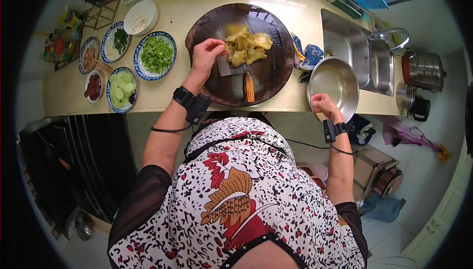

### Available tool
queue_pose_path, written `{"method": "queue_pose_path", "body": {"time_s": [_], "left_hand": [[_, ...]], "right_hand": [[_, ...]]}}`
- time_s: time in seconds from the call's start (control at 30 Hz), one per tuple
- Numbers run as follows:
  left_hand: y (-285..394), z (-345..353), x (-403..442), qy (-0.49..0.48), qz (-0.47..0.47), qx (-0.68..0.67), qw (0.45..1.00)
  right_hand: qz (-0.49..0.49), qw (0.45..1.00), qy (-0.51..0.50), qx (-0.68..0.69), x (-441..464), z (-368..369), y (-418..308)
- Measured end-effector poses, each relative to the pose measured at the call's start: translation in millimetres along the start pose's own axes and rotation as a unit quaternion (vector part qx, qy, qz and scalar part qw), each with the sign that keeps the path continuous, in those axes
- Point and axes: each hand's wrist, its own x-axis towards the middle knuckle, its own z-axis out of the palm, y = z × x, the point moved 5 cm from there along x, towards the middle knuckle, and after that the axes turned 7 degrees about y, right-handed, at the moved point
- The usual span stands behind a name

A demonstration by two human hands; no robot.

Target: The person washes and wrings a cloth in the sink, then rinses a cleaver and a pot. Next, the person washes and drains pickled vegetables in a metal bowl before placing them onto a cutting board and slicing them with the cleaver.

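My left hand (209,55) is closed in a pinch at the left edge of a pile of yellow-green slices (248,45); what its fingertips hold is too small to make out. The pile lies on a round dark chopping board (273,79). A cleaver with a wooden handle (249,88) rests on the board, its blade partly under the slices. Over the left rim of a metal bowl (340,84) is my right hand (325,105), fingers curled together, with anything between them hidden.
Plates of chopped greens (156,56), pale green slices (121,89) and other ingredients stand on the left. A patterned cloth (311,58) lies between board and sink (347,42). Pots (424,72) stand at far right, a black stove (88,156) at lower left.
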Motion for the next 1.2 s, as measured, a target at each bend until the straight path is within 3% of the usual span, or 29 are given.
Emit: {"method": "queue_pose_path", "body": {"time_s": [0.33,0.53,0.83,1.03,1.2], "left_hand": [[-11,-11,-5,0.031,-0.012,0.006,0.999],[-18,-11,-7,0.079,-0.06,-0.015,0.995],[-22,-11,-3,0.042,-0.082,-0.073,0.993],[-10,-6,-7,0.027,-0.083,-0.078,0.993],[-15,-6,-11,0.023,-0.095,-0.071,0.993]], "right_hand": [[-0.057,0.996,0.013,-0.062,1,3,-12],[-0.016,0.998,0.0,-0.052,-3,3,-7],[-0.042,0.999,0.017,-0.028,-16,-5,-16],[-0.245,0.962,0.114,0.037,-49,5,-104],[-0.33,0.939,0.078,0.055,-30,72,-178]]}}
